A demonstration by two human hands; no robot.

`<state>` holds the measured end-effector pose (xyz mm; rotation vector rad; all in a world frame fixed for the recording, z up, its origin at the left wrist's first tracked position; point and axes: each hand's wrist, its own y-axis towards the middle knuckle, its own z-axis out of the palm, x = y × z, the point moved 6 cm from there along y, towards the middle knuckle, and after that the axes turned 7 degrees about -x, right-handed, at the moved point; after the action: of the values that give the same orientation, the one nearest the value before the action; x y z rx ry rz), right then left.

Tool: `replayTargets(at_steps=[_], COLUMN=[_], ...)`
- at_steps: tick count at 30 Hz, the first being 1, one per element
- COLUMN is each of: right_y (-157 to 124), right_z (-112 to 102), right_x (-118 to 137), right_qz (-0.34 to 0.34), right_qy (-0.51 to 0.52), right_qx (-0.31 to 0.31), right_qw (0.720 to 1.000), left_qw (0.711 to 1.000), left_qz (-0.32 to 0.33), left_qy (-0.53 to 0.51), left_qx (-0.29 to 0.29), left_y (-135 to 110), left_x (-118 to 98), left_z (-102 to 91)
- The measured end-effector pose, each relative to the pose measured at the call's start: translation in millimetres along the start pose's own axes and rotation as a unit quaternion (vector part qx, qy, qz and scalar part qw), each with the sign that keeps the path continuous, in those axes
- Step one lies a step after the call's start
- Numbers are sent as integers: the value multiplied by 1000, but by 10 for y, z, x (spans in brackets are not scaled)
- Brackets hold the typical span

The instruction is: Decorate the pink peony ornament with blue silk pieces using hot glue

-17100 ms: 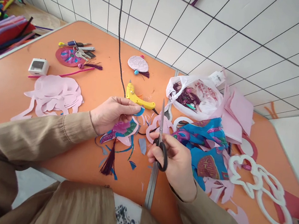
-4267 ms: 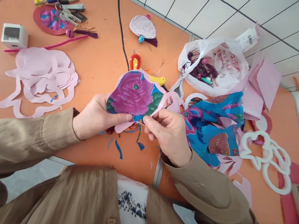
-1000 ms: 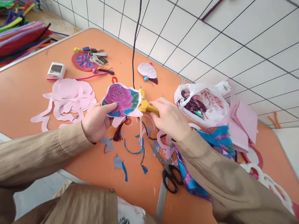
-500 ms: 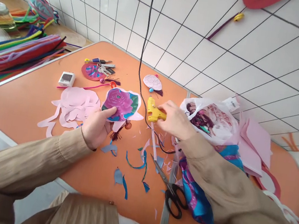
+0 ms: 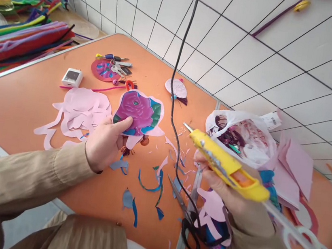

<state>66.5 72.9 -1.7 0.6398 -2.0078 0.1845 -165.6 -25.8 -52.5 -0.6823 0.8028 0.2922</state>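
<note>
My left hand [image 5: 104, 143] pinches the lower left edge of a flower-print fan piece [image 5: 139, 113], purple rose on pink backing, held just above the orange table [image 5: 18, 109]. A dark tassel hangs below it. My right hand [image 5: 230, 194] grips a yellow hot glue gun [image 5: 224, 165], raised off the table, its metal nozzle pointing up and left toward the fan piece. Its black cord [image 5: 183, 53] runs up the tiled wall. Black-handled scissors [image 5: 186, 213] lie on the table between my arms.
Pink paper offcuts [image 5: 76, 110] and a small white device [image 5: 72, 76] lie left. Keys on a round red piece [image 5: 107, 68] and a small white fan [image 5: 177, 88] sit farther back. A white plastic bag [image 5: 238, 136], pink sheets and blue fabric crowd the right. Pipe cleaners [image 5: 18, 39] are stacked far left.
My right hand has lifted the glue gun off the table and brought it toward me, nozzle now aimed at the fan piece. The left hand keeps holding the fan piece.
</note>
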Motion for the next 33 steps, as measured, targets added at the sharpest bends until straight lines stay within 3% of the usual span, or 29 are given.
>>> replayTargets(at_steps=[4,10,13,23,33], right_y=[-108,-136,-147,-173,-212], right_z=[221,362,396,375,338], right_x=[242,431,489,487,487], right_qz=[-172,-350,-365,-319,-328], right_qy=[-77,-98,-139,-178,-208], right_qx=[55,15,6,-1,-17], right_qw=[980,931,921,931,921], left_qw=[999,999,998,999,1000], left_qz=[9,41,43,32,8], left_qy=[7,9,18,6,23], left_qx=[-30,-34,-40,-10,-3], left_y=[-18,-70,-79,-94,-96], left_x=[0,-48,-33,3,25], left_z=[-15,7,-12,31,57])
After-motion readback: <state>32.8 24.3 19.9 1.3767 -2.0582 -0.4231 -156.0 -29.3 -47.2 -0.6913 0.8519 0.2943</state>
